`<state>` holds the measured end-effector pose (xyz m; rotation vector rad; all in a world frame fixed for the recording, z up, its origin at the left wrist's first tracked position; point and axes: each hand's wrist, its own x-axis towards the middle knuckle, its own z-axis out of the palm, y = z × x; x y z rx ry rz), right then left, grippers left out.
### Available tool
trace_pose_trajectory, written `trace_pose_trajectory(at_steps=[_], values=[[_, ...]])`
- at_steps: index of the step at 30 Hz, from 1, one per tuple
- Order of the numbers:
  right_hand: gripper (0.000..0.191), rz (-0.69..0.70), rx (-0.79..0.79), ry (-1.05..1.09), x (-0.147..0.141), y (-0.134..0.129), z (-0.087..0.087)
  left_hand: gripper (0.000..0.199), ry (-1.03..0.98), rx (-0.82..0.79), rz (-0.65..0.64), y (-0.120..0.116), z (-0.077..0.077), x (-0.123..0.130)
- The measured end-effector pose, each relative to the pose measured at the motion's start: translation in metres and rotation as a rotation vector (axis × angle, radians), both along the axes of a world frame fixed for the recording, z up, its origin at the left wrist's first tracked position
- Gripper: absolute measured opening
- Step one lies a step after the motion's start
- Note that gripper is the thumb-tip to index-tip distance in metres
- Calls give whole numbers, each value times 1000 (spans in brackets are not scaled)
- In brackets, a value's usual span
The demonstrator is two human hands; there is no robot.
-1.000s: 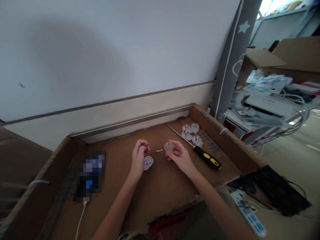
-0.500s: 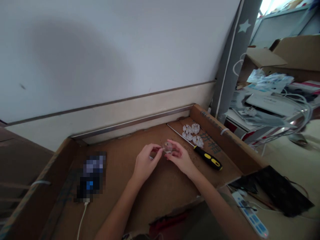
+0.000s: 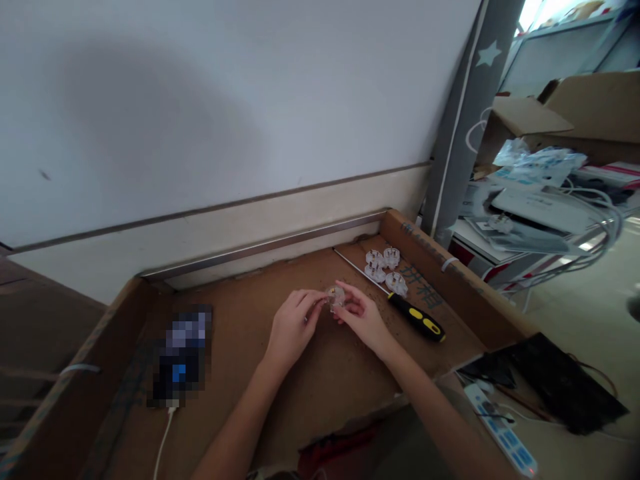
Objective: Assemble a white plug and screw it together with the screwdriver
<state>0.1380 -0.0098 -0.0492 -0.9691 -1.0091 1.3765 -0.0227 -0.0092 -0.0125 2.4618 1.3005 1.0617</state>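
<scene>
Between my hands is a small clear plastic piece (image 3: 336,295) with a brass-coloured bit in it. My right hand (image 3: 364,316) grips it from the right between thumb and fingers. My left hand (image 3: 296,323) has its fingers pinched together at the piece's left edge; whatever they pinch is too small to make out. Several similar clear round pieces (image 3: 375,270) with metal pins lie beyond my right hand on the cardboard. A screwdriver (image 3: 416,316) with a black and yellow handle rests beside them, its long shaft pointing away to the left.
Raised walls border the cardboard tray (image 3: 450,277). At the left lies a blurred phone (image 3: 183,353) with a white cable (image 3: 164,443). Outside the tray, at right, are a power strip (image 3: 505,430), a black flat object (image 3: 570,383) and a cluttered shelf.
The fingers of my left hand have closed together and moved slightly right, against the clear piece. My right hand has barely moved and still holds it.
</scene>
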Motion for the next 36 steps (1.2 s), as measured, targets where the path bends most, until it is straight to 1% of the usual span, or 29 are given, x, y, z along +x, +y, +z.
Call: trace_pose_trajectory(at_steps=[5, 13, 19, 20, 22, 24, 26, 28, 31, 34, 36], values=[[54, -9, 16, -25, 0, -1, 0, 20, 70, 39, 2, -1, 0, 0], [55, -5, 24, -34, -1, -1, 1, 25, 120, 83, -1, -1, -3, -1], [55, 17, 23, -28, -1, -2, 2, 33, 100, 56, -69, -1, -4, 1], [55, 14, 21, -26, 0, -2, 2, 34, 79, 48, -61, -1, -3, 0], [57, -6, 11, -28, 0, -1, 0, 35, 61, 44, 10, 2, -2, -4], [60, -36, -2, -33, 1, 0, -1, 31, 126, 43, 118, 6, -2, -10], [63, -55, -9, -41, 1, 1, -2, 25, 248, 19, 183, 9, -4, -14], [64, -60, -5, -53, 1, 2, -2, 19, 339, -24, 202, 11, -6, -14], [62, -63, 18, -88, 1, 0, 0, 12, 372, -73, 212, 12, -8, -11], [58, -76, 51, -138, 1, -1, -1, 12, 327, -83, 206, 10, -5, -9], [56, -87, 80, -179, 1, -2, -3, 13, 241, -47, 212, 8, -2, -9]])
